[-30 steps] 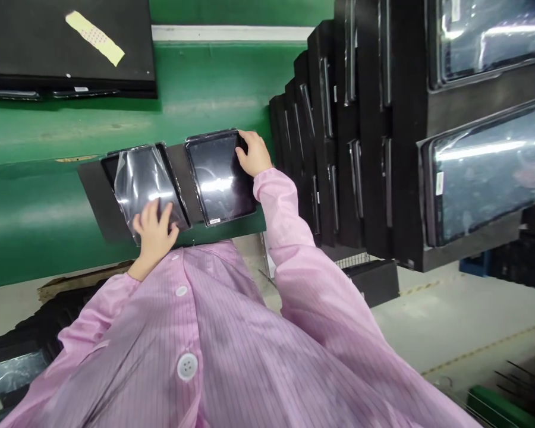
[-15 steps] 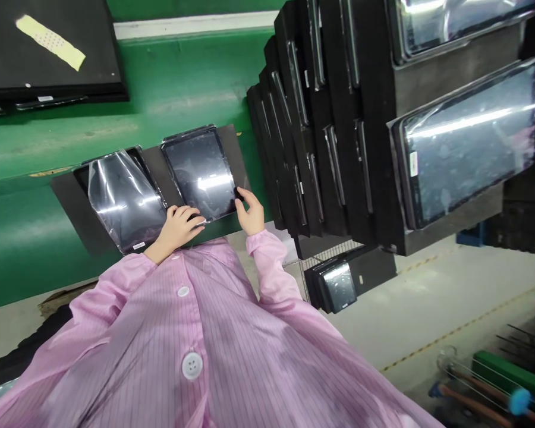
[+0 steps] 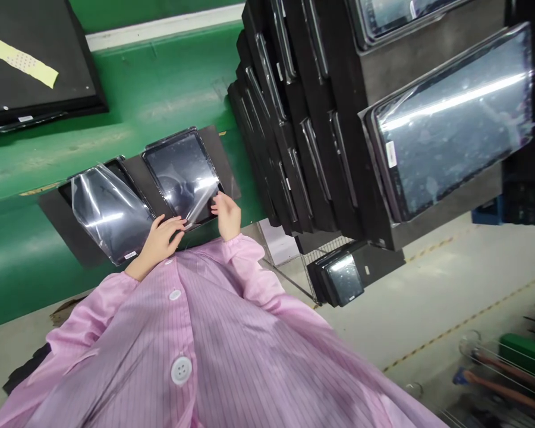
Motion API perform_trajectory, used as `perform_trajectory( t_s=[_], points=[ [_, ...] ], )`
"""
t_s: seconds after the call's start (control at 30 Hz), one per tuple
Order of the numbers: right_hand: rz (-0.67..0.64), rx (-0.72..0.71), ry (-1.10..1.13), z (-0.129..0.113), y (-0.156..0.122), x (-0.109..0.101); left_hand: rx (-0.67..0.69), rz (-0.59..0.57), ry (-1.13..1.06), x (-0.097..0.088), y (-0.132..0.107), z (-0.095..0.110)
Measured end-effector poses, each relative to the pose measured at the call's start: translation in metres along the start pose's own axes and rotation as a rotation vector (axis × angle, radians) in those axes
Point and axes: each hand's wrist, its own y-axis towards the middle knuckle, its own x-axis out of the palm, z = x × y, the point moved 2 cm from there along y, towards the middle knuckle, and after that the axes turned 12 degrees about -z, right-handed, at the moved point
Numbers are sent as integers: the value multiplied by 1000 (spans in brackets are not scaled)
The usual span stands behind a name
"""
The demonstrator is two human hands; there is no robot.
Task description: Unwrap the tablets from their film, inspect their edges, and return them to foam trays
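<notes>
Two flat black screens lie on a dark foam board in front of me. The right-hand screen (image 3: 178,163) has clear plastic film (image 3: 201,205) lifted and folded back at its near right corner. My right hand (image 3: 228,217) pinches that film at the corner. My left hand (image 3: 161,241) rests at the near left edge of the same screen, fingers apart, the fingertips by the lower end of the lifted fold. Loose, wrinkled film (image 3: 109,211) with a small white label covers most of the left-hand screen (image 3: 123,172) and hangs past its near edge.
The foam board (image 3: 69,229) lies on a green work surface (image 3: 160,89). A tall stack of black foam layers (image 3: 361,178) holding wrapped screens stands on the right. Another black stack (image 3: 35,65) with yellow tape is at the far left. More screens (image 3: 344,279) sit lower on a wire rack.
My right hand has closed on the film's corner and raised it, making a fold across the screen's near right. My left hand has shifted slightly along the near edge. The camera view has moved.
</notes>
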Motion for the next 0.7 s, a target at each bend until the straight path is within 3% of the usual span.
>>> perform_trajectory(
  t_s=[0.13, 0.27, 0.37, 0.47, 0.53, 0.7],
  points=[
    [-104, -137, -203, -22, -9, 28, 109, -42, 201, 6, -9, -2],
    [-329, -425, -241, -32, -32, 49, 147, -48, 342, 10, -13, -7],
    [-588, -593, -128, -30, -50, 49, 194, -86, 394, 11, -14, -11],
    [-745, -561, 50, -22, -56, 32, 210, -114, 393, 10, -14, -14],
    [-681, -438, 180, -13, -50, 16, 194, -110, 382, 9, -12, -14],
    [-211, -189, 268, 13, -21, -14, 187, -101, 323, 7, -7, -9]
  ],
)
